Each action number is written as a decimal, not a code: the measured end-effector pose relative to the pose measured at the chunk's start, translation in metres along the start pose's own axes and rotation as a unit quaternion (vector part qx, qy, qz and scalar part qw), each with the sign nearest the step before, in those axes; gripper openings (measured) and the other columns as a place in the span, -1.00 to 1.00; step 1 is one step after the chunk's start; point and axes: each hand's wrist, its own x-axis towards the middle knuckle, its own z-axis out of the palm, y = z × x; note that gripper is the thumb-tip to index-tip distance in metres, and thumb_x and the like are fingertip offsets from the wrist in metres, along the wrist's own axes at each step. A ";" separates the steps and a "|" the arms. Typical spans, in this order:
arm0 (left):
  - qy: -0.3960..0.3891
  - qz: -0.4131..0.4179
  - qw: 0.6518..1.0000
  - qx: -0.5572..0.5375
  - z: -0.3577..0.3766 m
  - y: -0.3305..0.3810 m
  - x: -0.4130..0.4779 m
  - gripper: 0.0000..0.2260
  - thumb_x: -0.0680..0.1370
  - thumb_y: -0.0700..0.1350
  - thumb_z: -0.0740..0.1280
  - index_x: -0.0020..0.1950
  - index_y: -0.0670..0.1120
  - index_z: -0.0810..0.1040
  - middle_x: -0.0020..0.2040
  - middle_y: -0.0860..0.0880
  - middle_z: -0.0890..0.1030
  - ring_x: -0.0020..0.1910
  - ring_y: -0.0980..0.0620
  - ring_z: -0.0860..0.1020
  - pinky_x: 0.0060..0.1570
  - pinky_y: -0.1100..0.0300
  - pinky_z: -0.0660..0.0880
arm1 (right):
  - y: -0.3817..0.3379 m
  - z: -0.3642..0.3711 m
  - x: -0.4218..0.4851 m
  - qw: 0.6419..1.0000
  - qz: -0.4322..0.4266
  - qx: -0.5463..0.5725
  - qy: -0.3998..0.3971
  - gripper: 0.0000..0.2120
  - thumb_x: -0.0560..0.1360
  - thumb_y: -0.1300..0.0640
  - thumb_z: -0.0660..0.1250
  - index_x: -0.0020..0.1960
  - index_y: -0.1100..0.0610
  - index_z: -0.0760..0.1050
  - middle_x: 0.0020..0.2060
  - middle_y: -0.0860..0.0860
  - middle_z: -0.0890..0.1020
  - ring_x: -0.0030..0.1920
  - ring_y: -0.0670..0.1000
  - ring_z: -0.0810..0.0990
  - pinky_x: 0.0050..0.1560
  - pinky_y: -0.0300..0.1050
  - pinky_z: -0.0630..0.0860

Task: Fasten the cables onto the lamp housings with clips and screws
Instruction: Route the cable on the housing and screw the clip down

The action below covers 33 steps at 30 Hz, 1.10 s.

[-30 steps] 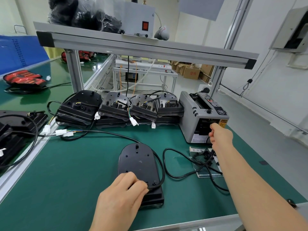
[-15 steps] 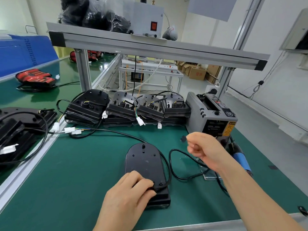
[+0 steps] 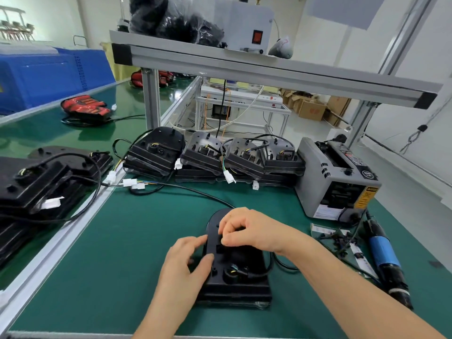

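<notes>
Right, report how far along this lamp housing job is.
Done: no finished housing is identifiable. In hand: the left hand rests on the lamp housing on the mat while the right hand pinches a small black clip onto its back. Left: screwing it down, since the electric screwdriver lies unheld, and the back-row housings, cables loose.

Left hand (image 3: 184, 264), right hand (image 3: 252, 231) on lamp housing (image 3: 241, 288).

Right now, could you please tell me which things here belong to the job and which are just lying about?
Job: housing under left hand and right hand, its cable, screwdriver, waiting housings.
Lying about: red lamp, blue crate, black bags.
</notes>
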 end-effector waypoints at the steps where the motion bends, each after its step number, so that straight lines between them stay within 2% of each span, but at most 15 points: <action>1: -0.006 0.000 1.000 -0.007 -0.001 0.000 0.000 -0.61 0.50 -0.20 0.39 0.04 0.32 0.46 0.05 0.26 0.50 0.12 0.15 0.48 0.08 0.29 0.41 | -0.001 0.001 0.001 1.000 -0.006 -0.012 -0.003 -0.85 0.44 0.31 0.39 -0.31 0.20 0.56 -0.05 0.18 0.60 -0.13 -0.17 0.44 -0.14 -0.52 0.31; 3: -0.011 0.000 1.000 -0.006 -0.002 -0.001 0.000 -0.61 0.50 -0.19 0.38 0.06 0.33 0.45 0.07 0.24 0.50 0.14 0.17 0.45 0.08 0.35 0.38 | -0.001 0.003 0.002 0.999 -0.018 -0.031 -0.005 -0.87 0.44 0.32 0.39 -0.29 0.22 0.56 -0.02 0.25 0.60 -0.09 -0.09 0.42 -0.13 -0.56 0.27; 5: -0.013 0.000 1.000 0.000 -0.002 -0.001 0.000 -0.62 0.50 -0.17 0.38 0.07 0.33 0.44 0.07 0.24 0.49 0.16 0.19 0.43 0.07 0.37 0.36 | 0.005 0.005 0.004 0.999 -0.014 -0.050 -0.008 -0.82 0.45 0.27 0.39 -0.32 0.12 0.54 0.00 0.11 0.61 0.02 -0.17 0.38 0.01 -0.57 0.22; 7: -0.012 0.004 1.000 0.006 -0.002 -0.001 0.000 -0.62 0.50 -0.17 0.38 0.06 0.34 0.43 0.06 0.26 0.50 0.15 0.21 0.42 0.06 0.38 0.36 | 0.013 0.008 0.006 0.997 0.002 -0.072 -0.006 -0.81 0.45 0.18 0.40 -0.32 0.03 0.52 -0.02 -0.13 0.56 0.18 -0.20 0.29 0.23 -0.37 0.20; 9: -0.012 0.006 1.000 0.008 -0.002 0.000 0.001 -0.61 0.50 -0.16 0.38 0.05 0.35 0.43 0.04 0.27 0.49 0.14 0.23 0.41 0.05 0.40 0.35 | 0.019 0.010 0.008 0.996 0.007 -0.087 0.007 -0.86 0.44 0.16 0.41 -0.29 0.06 0.55 -0.06 -0.21 0.53 0.23 -0.18 0.26 0.29 -0.21 0.20; 11: -0.010 0.003 1.000 0.003 -0.002 0.000 0.000 -0.62 0.50 -0.15 0.38 0.05 0.36 0.43 0.04 0.28 0.49 0.14 0.24 0.42 0.05 0.40 0.35 | 0.022 0.013 0.009 0.996 0.004 -0.087 0.026 -0.89 0.44 0.15 0.41 -0.27 0.12 0.57 -0.09 -0.20 0.52 0.21 -0.23 0.26 0.27 -0.25 0.19; 13: -0.008 0.000 1.000 0.000 -0.001 -0.001 0.000 -0.64 0.50 -0.14 0.38 0.05 0.35 0.44 0.03 0.30 0.49 0.13 0.23 0.42 0.04 0.44 0.34 | 0.024 0.015 0.010 0.995 -0.003 -0.089 0.046 -0.87 0.44 0.16 0.41 -0.26 0.18 0.58 -0.11 -0.18 0.54 0.17 -0.30 0.25 0.19 -0.41 0.18; 15: -0.008 -0.003 1.000 -0.001 -0.001 -0.002 -0.001 -0.65 0.50 -0.13 0.38 0.07 0.34 0.45 0.02 0.33 0.48 0.10 0.21 0.43 0.01 0.47 0.33 | 0.025 0.016 0.011 0.993 -0.009 -0.101 0.063 -0.86 0.43 0.16 0.41 -0.29 0.14 0.57 -0.15 -0.18 0.53 0.15 -0.29 0.26 0.10 -0.50 0.17; 19: -0.006 -0.007 1.000 -0.002 -0.001 -0.003 0.000 -0.66 0.50 -0.12 0.39 0.09 0.32 0.47 0.02 0.41 0.44 0.04 0.19 0.44 -0.03 0.49 0.32 | 0.027 0.019 0.013 0.990 -0.018 -0.118 0.081 -0.77 0.42 0.17 0.41 -0.35 -0.04 0.48 -0.16 -0.21 0.51 0.16 -0.18 0.29 0.11 -0.51 0.16; 24: 0.000 -0.006 1.000 0.002 0.000 -0.003 -0.001 -0.68 0.50 -0.12 0.38 0.14 0.26 0.50 0.02 0.39 0.46 0.08 0.23 0.43 -0.01 0.46 0.34 | 0.028 0.019 0.014 0.988 -0.020 -0.132 0.081 -0.77 0.43 0.16 0.41 -0.35 -0.04 0.46 -0.16 -0.21 0.51 0.16 -0.20 0.28 0.11 -0.49 0.18; 26: 0.006 0.012 1.000 0.002 -0.001 -0.002 -0.002 -0.65 0.49 -0.17 0.38 0.12 0.27 0.50 0.04 0.34 0.49 0.12 0.23 0.44 0.00 0.43 0.37 | 0.028 0.019 0.015 0.987 -0.023 -0.138 0.082 -0.73 0.42 0.16 0.40 -0.37 -0.07 0.44 -0.17 -0.22 0.51 0.15 -0.21 0.27 0.10 -0.48 0.18; 28: 0.018 0.053 0.998 0.024 0.000 0.000 -0.005 -0.65 0.49 -0.21 0.38 0.08 0.26 0.55 0.03 0.27 0.50 0.08 0.17 0.48 -0.03 0.38 0.40 | 0.028 0.020 0.015 0.986 -0.028 -0.144 0.083 -0.74 0.42 0.16 0.40 -0.37 -0.07 0.43 -0.17 -0.22 0.50 0.14 -0.20 0.28 0.09 -0.50 0.17; 33: 0.045 0.167 0.966 0.193 -0.003 0.005 -0.006 -0.73 0.42 -0.27 0.44 0.01 0.07 0.66 -0.02 0.15 0.52 -0.02 0.19 0.43 -0.19 0.22 0.49 | 0.029 0.020 0.016 0.983 -0.035 -0.155 0.089 -0.79 0.42 0.15 0.41 -0.34 -0.02 0.47 -0.17 -0.24 0.48 0.15 -0.15 0.29 0.14 -0.43 0.20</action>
